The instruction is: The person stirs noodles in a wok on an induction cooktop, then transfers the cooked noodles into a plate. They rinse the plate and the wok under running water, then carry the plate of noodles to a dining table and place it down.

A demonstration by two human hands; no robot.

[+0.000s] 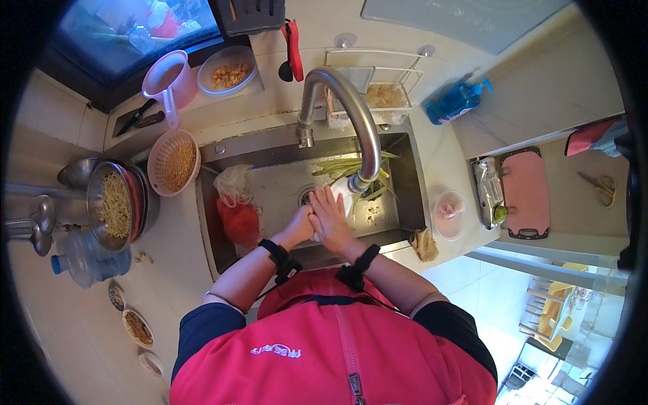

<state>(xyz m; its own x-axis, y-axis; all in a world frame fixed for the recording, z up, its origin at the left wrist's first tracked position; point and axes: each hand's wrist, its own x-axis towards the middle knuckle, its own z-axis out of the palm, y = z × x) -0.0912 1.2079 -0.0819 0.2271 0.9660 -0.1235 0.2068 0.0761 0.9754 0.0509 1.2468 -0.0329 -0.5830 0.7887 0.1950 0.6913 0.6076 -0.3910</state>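
Observation:
Over the steel sink [283, 182], my left hand [302, 226] and my right hand [331, 223] touch each other below the spout of a curved metal faucet [367, 121]. Something white [342, 194] shows beside my right fingers under the spout; whether it is a dish or running water is unclear. My left fingers are bent and partly hidden, while the right ones stretch out over them. Long green leafy vegetable stalks [336, 166] lie in the sink behind the spout. A red plastic bag [238, 223] and a clear bag [234, 185] are at its left side.
Left of the sink stand a pink colander [174, 162] of yellow beans and a metal bowl [93, 202] of sprouts. A pink dipper [169, 76] is behind. At right are a blue pump bottle [453, 103], a plastic bowl [449, 230], a brown cloth-like piece [425, 245] and a pink cutting board [526, 192].

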